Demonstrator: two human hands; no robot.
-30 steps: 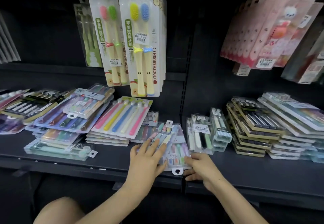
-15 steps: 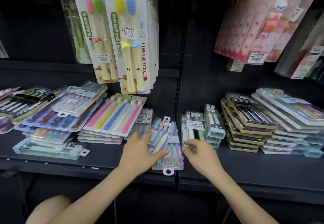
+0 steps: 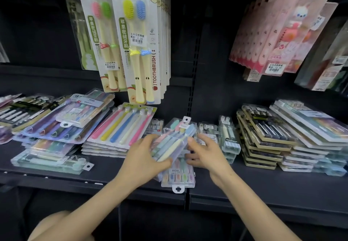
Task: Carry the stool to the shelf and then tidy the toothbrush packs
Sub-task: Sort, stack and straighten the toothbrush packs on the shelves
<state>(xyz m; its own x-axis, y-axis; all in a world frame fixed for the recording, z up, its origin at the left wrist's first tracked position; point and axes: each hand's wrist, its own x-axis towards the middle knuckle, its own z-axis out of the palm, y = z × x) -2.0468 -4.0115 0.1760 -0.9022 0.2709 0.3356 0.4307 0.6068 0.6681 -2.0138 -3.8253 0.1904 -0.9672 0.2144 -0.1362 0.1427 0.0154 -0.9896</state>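
**Two hands lift a toothbrush pack at the shelf's front edge**

We see the left hand (image 3: 143, 157) curled round the near end of a clear toothbrush pack (image 3: 175, 139), thumb across its top; the right hand (image 3: 209, 152) grips the pack's right edge, thumb above and fingers below; the pack sits tilted between them, its hang tab pointing toward the back of the shelf (image 3: 263, 188). Directly under it lies a second clear pack (image 3: 178, 176), flat, its hang tab jutting over the shelf's front edge near the middle upright. Just right of the right hand stand small clear packs (image 3: 228, 135); further right, a fanned stack of gold-trimmed packs (image 3: 263, 139) leans toward the back. Left of the left hand rests a stack of pastel five-brush packs (image 3: 122, 127); beyond it a purple pack (image 3: 56, 127) lies on other packs; one long clear pack (image 3: 50, 160) lies near the front edge at the left. Above the shelf's rear, yellow-handled brush cards (image 3: 139, 39) hang in a row; pink boxed packs (image 3: 273, 33) hang at the upper right.
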